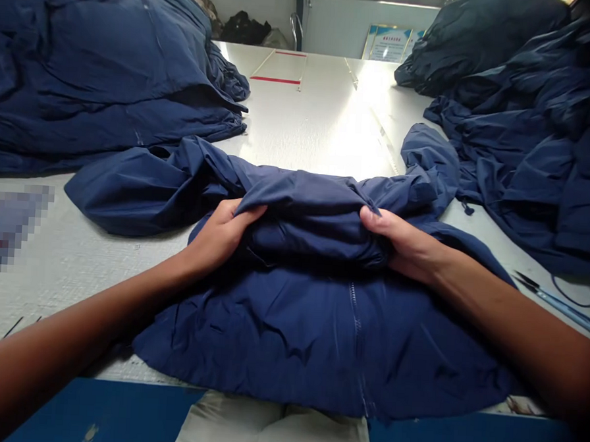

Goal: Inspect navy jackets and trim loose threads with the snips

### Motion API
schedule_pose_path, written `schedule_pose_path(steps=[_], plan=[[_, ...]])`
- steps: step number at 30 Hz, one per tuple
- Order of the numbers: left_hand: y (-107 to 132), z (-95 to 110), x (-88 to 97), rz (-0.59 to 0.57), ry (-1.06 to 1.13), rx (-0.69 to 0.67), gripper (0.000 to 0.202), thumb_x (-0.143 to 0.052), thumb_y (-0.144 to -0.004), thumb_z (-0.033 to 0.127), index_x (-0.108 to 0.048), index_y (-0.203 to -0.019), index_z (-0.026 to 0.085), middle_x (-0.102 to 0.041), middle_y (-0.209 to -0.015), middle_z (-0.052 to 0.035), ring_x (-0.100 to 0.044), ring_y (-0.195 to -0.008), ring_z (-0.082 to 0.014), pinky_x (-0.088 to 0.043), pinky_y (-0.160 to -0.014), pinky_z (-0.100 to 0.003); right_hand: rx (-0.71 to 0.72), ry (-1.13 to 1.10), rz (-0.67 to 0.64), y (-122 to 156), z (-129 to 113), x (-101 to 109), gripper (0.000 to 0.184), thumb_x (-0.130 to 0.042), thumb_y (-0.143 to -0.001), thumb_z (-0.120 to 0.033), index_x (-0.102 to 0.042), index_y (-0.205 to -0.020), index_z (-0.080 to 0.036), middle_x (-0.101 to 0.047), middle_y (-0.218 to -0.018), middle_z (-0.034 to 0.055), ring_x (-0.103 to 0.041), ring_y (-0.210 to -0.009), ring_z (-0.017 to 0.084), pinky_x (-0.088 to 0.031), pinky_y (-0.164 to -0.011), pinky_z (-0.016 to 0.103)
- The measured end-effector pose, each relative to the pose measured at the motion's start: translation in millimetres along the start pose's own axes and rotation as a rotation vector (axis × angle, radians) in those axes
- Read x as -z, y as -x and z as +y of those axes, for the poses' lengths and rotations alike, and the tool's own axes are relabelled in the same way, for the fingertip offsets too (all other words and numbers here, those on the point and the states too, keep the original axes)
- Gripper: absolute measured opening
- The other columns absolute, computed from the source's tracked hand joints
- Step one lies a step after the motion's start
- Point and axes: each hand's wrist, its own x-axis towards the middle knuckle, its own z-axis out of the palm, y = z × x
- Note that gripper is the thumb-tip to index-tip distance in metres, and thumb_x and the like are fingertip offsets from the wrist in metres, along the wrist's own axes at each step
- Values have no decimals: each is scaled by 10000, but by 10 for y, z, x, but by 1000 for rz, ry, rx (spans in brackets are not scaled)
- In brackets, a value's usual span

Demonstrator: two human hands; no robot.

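Between the two hands, a navy nylon jacket (319,334) lies on a white work table (59,281), zip side up, with its zip (355,323) running from just under the grip toward the near table edge. Left hand (217,240) and right hand (405,243) are both closed on a thick bunched fold (305,215) of the jacket, fingers dug into the cloth. Grip is firm on both sides, nothing loose. Hands sit roughly level, one either side of the zip line, which looks right for even tension. Best practice here: hold the full thickness of the fold, not just the top layer, and keep the zip centred between the hands. Left sleeve-like bulk (138,190) spreads out past the left hand; a similar bulk (426,168) rises beyond the right. Further left of the grip sits a stack of navy garments (100,59). Further right sits a heap of the same (526,147), with blue-handled scissors (557,307) near the table edge.
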Motion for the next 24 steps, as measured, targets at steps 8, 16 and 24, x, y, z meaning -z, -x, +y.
schedule_pose_path(steps=[8, 16, 24], plan=[[-106, -70, -44, 45, 311, 286, 365, -802, -810, 440, -799, -1053, 167, -821, -926, -49, -779, -883, -280, -647, -831, -356, 117, 320, 115, -27, 28, 37, 386, -928, -770, -498, -782, -952, -190, -806, -944, 39, -749, -909, 252, -604, -883, 379], [-116, -12, -64, -9, 430, 403, 310, -782, -828, 346, -797, -1064, 145, -811, -835, -70, -773, -696, -236, -639, -612, -285, 24, 6, 260, -75, 94, -37, 354, -783, -928, -528, -779, -1024, -187, -819, -992, 91, -782, -935, 267, -635, -979, 433], [-122, 38, -45, -29, 516, 552, 298, -702, -882, 301, -785, -1107, 124, -810, -817, -106, -770, -635, -257, -660, -578, -331, -188, -253, 161, -92, 44, -81, 283, -540, -1096, -341, -673, -1295, -190, -813, -967, 79, -809, -852, 215, -692, -894, 380]])
